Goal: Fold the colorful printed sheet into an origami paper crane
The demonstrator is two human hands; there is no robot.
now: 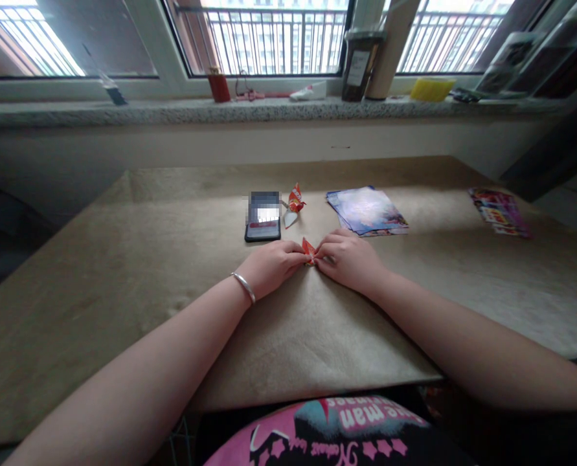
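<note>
Between my two hands, low over the table, is a small folded orange-red paper piece (308,248). My left hand (271,266), with a silver bangle at the wrist, pinches it from the left. From the right, my right hand (350,260) pinches it too, fingers bent and close together. The lower part of the paper is partly hidden by my fingertips. Just beyond lies another folded orange paper figure (295,199) with a pale, pointed flap toward me. A phone (263,220) with a lit, partly blurred screen rests beyond my left hand.
A stack of patterned paper sheets (366,210) lies beyond my right hand. Colourful cards (499,212) sit far right on the tan-covered table (137,272). The stone windowsill (278,111) holds a red spool (219,87), a dark jar (359,68) and a yellow sponge-like block (432,89).
</note>
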